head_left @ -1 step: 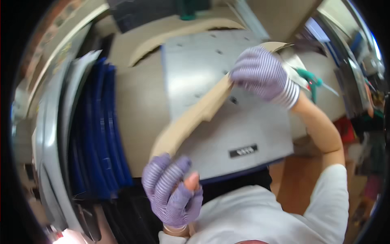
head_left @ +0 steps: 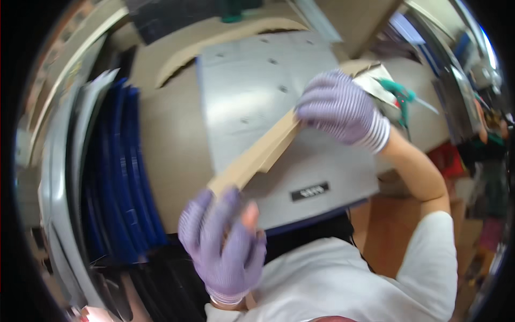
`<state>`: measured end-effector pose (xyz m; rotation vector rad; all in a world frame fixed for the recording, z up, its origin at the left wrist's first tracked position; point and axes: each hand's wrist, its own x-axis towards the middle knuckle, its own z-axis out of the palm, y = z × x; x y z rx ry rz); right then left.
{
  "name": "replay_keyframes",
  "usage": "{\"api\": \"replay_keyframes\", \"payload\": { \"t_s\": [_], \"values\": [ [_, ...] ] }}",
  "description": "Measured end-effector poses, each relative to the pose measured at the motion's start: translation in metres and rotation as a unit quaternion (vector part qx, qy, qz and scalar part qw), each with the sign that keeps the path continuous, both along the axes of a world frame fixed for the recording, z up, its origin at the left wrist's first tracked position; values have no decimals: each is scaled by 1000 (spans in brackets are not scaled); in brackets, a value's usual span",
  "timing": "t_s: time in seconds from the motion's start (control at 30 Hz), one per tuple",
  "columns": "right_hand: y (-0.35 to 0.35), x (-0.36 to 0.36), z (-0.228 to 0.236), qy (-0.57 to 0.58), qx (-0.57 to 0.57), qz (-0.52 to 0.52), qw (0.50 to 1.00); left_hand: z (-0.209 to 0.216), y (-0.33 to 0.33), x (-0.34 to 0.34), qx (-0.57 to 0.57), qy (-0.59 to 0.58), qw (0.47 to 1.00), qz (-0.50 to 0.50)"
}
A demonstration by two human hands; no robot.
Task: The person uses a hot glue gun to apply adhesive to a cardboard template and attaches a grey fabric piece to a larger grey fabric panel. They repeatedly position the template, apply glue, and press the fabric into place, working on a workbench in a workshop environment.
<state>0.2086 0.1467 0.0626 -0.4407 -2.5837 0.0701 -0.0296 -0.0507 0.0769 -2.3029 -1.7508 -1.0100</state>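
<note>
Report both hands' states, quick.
Left hand: open, fingers spread, at the near end of the cardboard strip.
Right hand: closed on the strip's far end.

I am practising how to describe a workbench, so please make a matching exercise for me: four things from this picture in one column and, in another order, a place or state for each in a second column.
Things:
1. cardboard strip
2. grey sheet
3. green-handled scissors
4. blue sheets

Places or states:
A. stacked on edge at the left of the bench
B. lying flat under the strip
C. held at both ends by the gloved left hand and right hand
D. lying behind the right wrist

Pairs: 1-C, 2-B, 3-D, 4-A
</note>
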Motion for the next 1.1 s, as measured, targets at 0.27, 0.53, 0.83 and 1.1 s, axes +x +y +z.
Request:
{"api": "replay_keyframes", "payload": {
  "t_s": [0.27, 0.53, 0.83, 1.1],
  "values": [
    [-96, 152, 9, 145, -53, -372, 915, -32, 0, 23, -154, 2, 988, 21],
    [0, 249, -78, 111, -257, -527, 803, -37, 28, 43, -150, -14, 988, -29],
    [-98, 178, 18, 345, -230, -450, 791, -51, 30, 35, -178, -102, 979, -16],
    [-162, 55, -29, 147, -200, -304, 920, -52, 33, 35, -200, -59, 978, -18]
  ]
}}
